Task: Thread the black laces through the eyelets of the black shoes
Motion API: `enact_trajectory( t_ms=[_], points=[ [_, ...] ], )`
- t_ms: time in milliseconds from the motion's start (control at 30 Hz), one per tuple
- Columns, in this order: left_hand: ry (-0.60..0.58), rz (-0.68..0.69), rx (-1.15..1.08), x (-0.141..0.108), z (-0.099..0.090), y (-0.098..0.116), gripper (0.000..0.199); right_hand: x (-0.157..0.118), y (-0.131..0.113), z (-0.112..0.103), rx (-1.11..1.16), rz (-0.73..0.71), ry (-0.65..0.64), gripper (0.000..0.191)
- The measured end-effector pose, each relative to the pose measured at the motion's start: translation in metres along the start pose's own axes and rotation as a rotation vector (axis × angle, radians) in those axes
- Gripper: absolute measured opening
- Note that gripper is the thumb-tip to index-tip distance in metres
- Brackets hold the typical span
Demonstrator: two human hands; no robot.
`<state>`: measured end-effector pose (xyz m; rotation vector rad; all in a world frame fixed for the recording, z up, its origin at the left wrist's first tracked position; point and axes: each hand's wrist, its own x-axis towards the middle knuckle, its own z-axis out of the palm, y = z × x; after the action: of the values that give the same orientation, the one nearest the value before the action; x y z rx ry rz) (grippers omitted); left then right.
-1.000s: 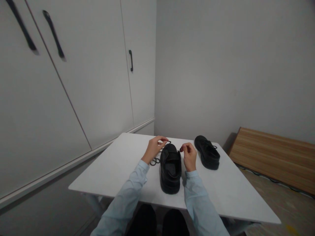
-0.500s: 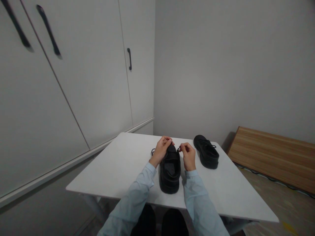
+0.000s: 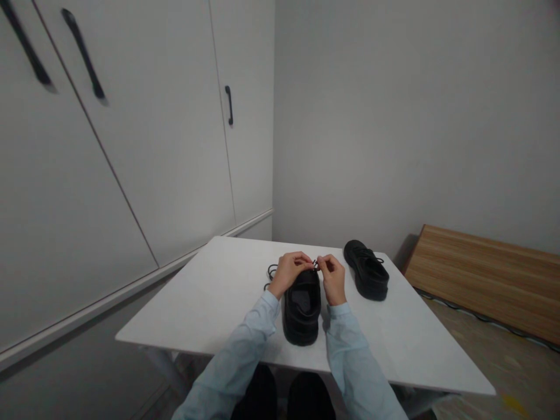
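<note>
A black lace-up shoe [image 3: 301,326] sits on the white table in front of me, its heel toward me. Over its upper, my left hand [image 3: 293,269] pinches the black shoelace [image 3: 315,265] near the right side of the tongue. The fingers of my right hand [image 3: 332,277] pinch the same lace just beside it, so the fingertips of both hands nearly meet. Loose lace loops [image 3: 271,272] lie on the tabletop left of my left hand. My hands hide the front of the shoe.
A second black shoe [image 3: 370,274], laced, stands at the right back of the white table [image 3: 210,297]. White cabinets [image 3: 175,146] with dark handles run along the left. A wooden board [image 3: 481,280] leans by the grey wall at right.
My left hand has moved right, from the tongue to the lace by my right hand. The right hand has shifted slightly left. More loose lace shows at the left.
</note>
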<state>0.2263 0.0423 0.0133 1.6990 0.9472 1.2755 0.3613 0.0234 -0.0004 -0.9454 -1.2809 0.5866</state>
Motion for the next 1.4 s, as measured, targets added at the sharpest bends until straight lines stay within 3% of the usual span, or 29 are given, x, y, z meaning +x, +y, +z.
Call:
enact_trajectory(
  t_ms=[367,633,1000,1400],
  points=[
    [-0.002,0.03,-0.021,-0.0026,0.0026,-0.0034,0.023,-0.0007,-0.0017,0.0008,-0.034,0.007,0.0,0.029],
    [0.022,-0.028,-0.076,-0.0006,-0.0004,0.0019,0.028,0.001,0.0014,-0.0008,0.08,0.023,-0.049,0.03],
    [0.04,-0.058,-0.092,0.0021,0.0006,-0.0015,0.023,-0.0003,0.0015,-0.0016,0.071,-0.071,-0.097,0.02],
    [0.021,-0.025,-0.106,0.0011,0.0028,-0.0013,0.023,0.0015,0.0033,-0.0025,0.108,-0.05,-0.105,0.018]
  ],
)
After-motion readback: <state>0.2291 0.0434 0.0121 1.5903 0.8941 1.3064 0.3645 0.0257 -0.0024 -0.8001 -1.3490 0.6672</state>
